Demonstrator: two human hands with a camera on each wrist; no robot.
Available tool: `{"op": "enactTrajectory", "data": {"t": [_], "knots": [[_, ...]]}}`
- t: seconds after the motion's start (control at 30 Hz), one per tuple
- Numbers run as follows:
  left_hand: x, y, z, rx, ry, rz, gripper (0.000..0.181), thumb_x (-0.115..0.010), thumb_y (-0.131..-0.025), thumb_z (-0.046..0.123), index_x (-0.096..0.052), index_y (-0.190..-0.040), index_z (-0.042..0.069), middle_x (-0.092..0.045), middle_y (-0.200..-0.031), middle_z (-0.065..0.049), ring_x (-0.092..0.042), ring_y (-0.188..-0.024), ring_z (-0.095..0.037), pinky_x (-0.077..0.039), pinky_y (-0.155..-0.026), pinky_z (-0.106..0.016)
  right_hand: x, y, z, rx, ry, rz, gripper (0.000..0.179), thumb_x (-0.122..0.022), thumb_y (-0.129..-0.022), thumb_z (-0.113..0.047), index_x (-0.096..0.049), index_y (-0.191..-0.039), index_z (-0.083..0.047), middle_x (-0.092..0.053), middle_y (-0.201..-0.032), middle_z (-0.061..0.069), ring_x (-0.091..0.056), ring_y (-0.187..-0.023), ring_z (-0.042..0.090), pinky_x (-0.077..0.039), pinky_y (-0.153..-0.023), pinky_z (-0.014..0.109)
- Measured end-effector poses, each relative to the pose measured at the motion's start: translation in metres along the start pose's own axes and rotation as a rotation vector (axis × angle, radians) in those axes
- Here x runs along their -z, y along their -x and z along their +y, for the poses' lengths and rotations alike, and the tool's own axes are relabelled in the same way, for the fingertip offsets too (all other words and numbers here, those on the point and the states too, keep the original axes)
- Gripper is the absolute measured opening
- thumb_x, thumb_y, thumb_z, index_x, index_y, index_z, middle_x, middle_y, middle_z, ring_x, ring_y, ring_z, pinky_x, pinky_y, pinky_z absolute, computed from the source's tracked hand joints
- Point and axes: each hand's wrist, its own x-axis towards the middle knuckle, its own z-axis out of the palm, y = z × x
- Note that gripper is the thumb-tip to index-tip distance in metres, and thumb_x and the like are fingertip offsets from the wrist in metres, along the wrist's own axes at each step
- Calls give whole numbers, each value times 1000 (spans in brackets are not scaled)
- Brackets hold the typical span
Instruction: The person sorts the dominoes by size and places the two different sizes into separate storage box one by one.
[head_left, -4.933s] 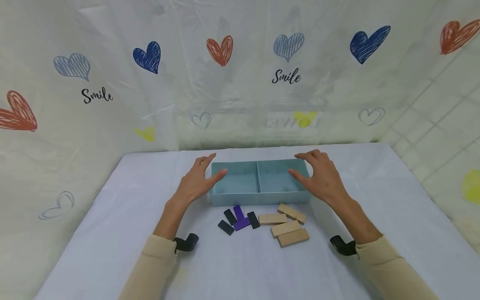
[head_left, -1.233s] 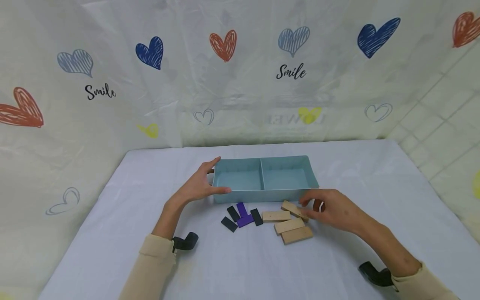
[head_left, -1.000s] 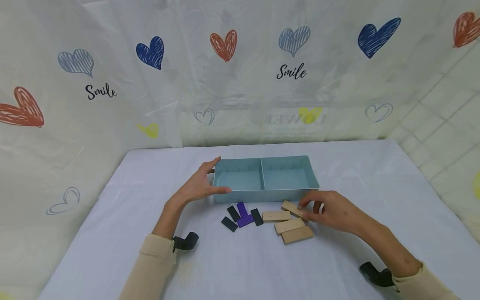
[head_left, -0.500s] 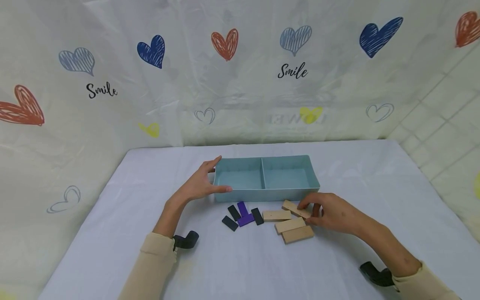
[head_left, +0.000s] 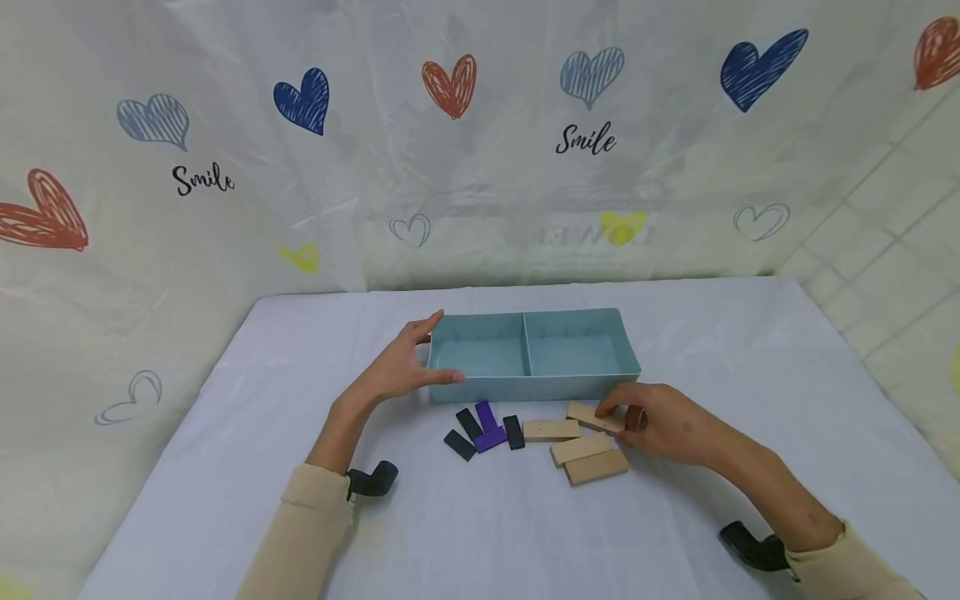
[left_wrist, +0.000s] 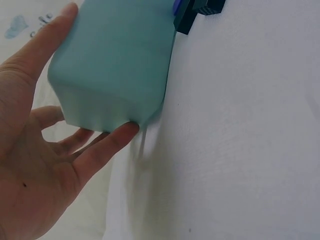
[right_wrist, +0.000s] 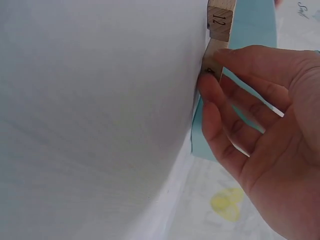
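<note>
A light blue two-compartment box (head_left: 517, 388) stands lengthwise across the table. My left hand (head_left: 393, 365) grips its left end, thumb on the front wall and forefinger at the back corner; fingertips touch the end wall (left_wrist: 95, 107) in the left wrist view. My right hand (head_left: 663, 423) pinches the wooden block (head_left: 587, 413) nearest the box's front right, between thumb and fingers. The right wrist view shows that block (right_wrist: 214, 59) lying low, with a number partly covered by a fingertip. Other plain wooden blocks (head_left: 596, 467) lie just in front of it.
Left of the wooden blocks lie smaller black blocks (head_left: 460, 445) and purple blocks (head_left: 491, 439), close to the box's front. A white cloth (head_left: 480, 533) covers the table. Behind it hangs a pale sheet (head_left: 495, 183) printed with hearts.
From hovering spread over the box ends, my left hand has come to grip the left end. My right hand has come down to the nearest wooden block and now pinches it.
</note>
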Motion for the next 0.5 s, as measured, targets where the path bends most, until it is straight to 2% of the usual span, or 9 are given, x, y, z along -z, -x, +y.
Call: {"op": "enactTrajectory", "data": {"t": [0.27,0.5], "knots": [[0,1,1,7,13,-1,116,-87,-78,56,-18,-168,32,-26,-170,-11,-37,-154,-34,-39,-118,-64,-1,-1,0,-31,-15,15,31,-84,-86,-8,-73,-115,-14,-73,-97,-4,-59,-72,-3,-53,-62,21],[-1,1,1,-1,14,3,116,-88,-78,54,-17,-168,33,-25,-171,-10,-36,-155,-34,-37,-120,-64,-3,-1,-2,-46,22,59,29,-84,-84,-5,-75,-111,-12,-74,-95,-3,-59,-71,-2,-53,-62,20]]}}
